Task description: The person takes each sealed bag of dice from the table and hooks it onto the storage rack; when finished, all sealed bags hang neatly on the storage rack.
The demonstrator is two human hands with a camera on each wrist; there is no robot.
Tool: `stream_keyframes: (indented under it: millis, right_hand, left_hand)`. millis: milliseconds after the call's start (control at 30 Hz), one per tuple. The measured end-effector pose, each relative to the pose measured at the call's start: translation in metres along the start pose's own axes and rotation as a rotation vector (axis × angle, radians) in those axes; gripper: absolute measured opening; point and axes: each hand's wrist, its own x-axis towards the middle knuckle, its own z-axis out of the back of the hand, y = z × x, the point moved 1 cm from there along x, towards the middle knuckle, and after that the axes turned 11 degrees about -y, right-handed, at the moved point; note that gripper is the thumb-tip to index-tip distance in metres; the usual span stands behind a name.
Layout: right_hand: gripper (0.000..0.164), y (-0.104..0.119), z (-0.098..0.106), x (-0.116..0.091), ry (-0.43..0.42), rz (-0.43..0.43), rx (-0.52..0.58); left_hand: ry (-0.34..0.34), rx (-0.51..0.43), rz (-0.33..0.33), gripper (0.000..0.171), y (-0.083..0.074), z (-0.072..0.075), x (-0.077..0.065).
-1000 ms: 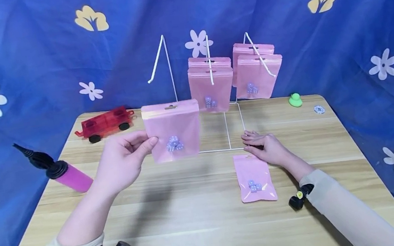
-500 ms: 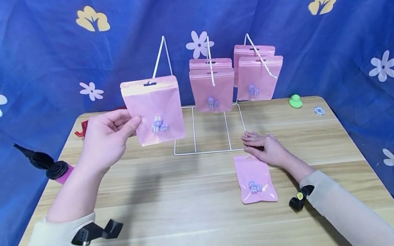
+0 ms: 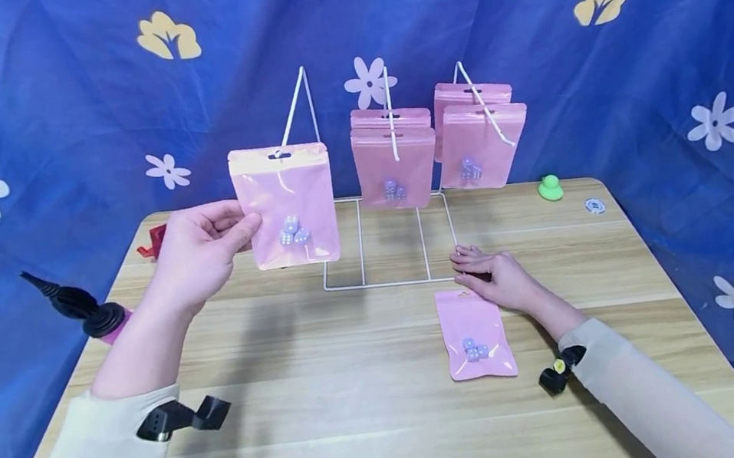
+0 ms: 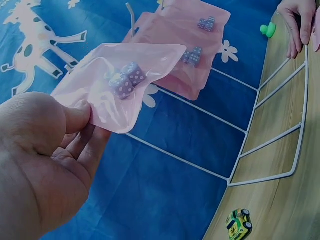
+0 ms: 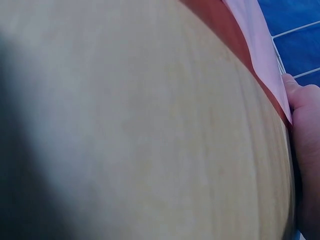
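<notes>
My left hand (image 3: 199, 255) pinches the left side edge of a pink zip pouch (image 3: 286, 193) with dice inside. Its hang slot overlaps the tip of the left hook of the white wire display rack (image 3: 374, 285). In the left wrist view, thumb and fingers grip the edge of the pouch (image 4: 120, 95), and dotted dice show through it. My right hand (image 3: 499, 277) holds the front right corner of the rack's base between thumb and fingers. Just in front of that hand, another pink pouch (image 3: 473, 323) with dice lies flat on the table.
Two pink pouches (image 3: 395, 155) hang on the middle hook and two more pouches (image 3: 483, 132) on the right hook. A red toy wagon (image 3: 156, 240) and a pump (image 3: 96, 315) are at left. A green duck (image 3: 550, 188) and a chip (image 3: 594, 206) lie right. A toy car (image 4: 239, 224) shows below the rack.
My left hand has lifted the pouch up and leftward, bringing its slot to the left hook's tip; it has barely moved in the last half second. The right hand has stayed on the rack.
</notes>
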Motion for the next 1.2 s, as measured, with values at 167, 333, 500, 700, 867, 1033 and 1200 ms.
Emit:
stream_keyframes:
  millis: [167, 333, 500, 700, 867, 1033, 1200]
  right_hand:
    - [0.034, 0.000, 0.001, 0.000, -0.006, 0.013, -0.005]
    - [0.033, -0.002, 0.000, -0.001, -0.001, 0.012, -0.004]
    - [0.034, -0.003, 0.000, -0.002, 0.000, 0.006, 0.003]
    - [0.033, -0.005, 0.000, -0.001, 0.001, 0.017, -0.004]
    - [0.033, -0.005, 0.000, -0.001, -0.003, 0.022, -0.002]
    - [0.033, -0.004, 0.000, -0.001, -0.010, 0.032, -0.003]
    - [0.033, -0.004, 0.000, 0.000, -0.005, 0.031, -0.007]
  left_hand:
    - [0.011, -0.016, 0.023, 0.026, 0.005, -0.004, 0.009]
    - [0.026, -0.059, 0.035, 0.028, 0.012, -0.011, 0.020]
    - [0.011, -0.077, 0.035, 0.025, 0.017, -0.016, 0.031]
    - [-0.005, -0.037, 0.017, 0.025, 0.021, -0.019, 0.047]
    - [-0.017, -0.022, 0.010, 0.024, 0.026, -0.023, 0.061]
    - [-0.029, -0.008, 0.037, 0.025, 0.030, -0.028, 0.075]
    - [-0.059, 0.030, 0.017, 0.027, 0.029, -0.033, 0.087]
